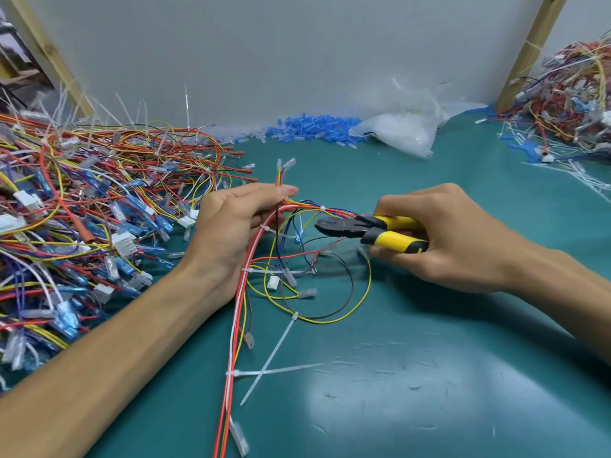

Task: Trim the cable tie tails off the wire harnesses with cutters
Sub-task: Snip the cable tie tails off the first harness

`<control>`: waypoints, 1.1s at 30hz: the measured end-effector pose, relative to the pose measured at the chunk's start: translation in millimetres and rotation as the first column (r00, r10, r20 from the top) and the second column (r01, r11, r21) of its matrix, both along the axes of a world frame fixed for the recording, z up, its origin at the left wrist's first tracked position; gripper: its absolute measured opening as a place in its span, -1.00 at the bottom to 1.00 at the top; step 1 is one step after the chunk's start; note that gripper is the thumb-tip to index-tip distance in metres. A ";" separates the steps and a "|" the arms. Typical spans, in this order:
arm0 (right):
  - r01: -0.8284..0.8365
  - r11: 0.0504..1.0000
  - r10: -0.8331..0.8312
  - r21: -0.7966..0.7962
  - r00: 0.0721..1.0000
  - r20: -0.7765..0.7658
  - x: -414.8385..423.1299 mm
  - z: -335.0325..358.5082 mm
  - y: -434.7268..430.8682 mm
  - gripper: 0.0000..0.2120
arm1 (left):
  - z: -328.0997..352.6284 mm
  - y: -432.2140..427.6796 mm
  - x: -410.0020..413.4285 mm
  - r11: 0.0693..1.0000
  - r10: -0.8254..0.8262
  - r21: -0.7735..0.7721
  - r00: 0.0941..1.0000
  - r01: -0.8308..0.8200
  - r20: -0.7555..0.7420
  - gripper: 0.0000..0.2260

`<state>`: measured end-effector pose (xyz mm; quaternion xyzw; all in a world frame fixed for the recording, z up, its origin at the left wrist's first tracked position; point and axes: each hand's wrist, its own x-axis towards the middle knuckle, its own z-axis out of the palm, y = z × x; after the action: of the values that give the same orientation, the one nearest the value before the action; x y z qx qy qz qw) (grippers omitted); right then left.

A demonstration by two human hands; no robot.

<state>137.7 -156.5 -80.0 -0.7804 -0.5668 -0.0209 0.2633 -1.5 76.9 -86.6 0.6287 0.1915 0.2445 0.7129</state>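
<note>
Leftmost, a pile (pixel 82 209) of loose harnesses lies left of the harness (pixel 236 325) you hold. Your left hand (pixel 231 226) has thumb and fingers clamped on that harness near its top. Lower down it, two uncut tails (pixel 274 353) cross on the mat (pixel 429 375). Right of the harness, your right hand (pixel 446 239) has its fingers wrapped round the cutters (pixel 367 229), whose nose points at the harness. Far right sits a second pile (pixel 575 104).
</note>
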 end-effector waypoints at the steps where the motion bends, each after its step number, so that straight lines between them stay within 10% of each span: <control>1: -0.011 1.000 0.011 -0.011 1.000 0.015 -1.1 0.1 0.4 -0.74 | 0.4 0.2 -0.1 1.000 -0.012 -0.015 1.000 0.012 0.020 -0.88; 10: -0.026 0.991 0.041 0.131 0.993 -0.111 -2.1 2.1 -0.4 -0.73 | 4.1 -6.1 -1.2 0.995 -0.056 -0.062 0.969 0.073 0.239 -0.84; 15: 0.148 0.945 -0.112 0.292 0.984 -0.137 -6.9 4.2 3.8 -0.70 | 1.0 -13.9 -0.7 0.987 -0.046 0.163 0.946 -0.007 0.320 -0.79; 33: 0.139 0.972 -0.130 0.192 0.990 -0.059 -12.0 4.9 8.5 -0.72 | 3.8 -30.1 -8.0 0.863 -0.167 0.503 0.913 -0.047 0.371 -0.90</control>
<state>125.6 -148.1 -75.1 -0.7876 -0.5017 -0.0761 0.3496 -9.5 46.8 -82.8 0.7340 -0.0496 0.3870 0.5559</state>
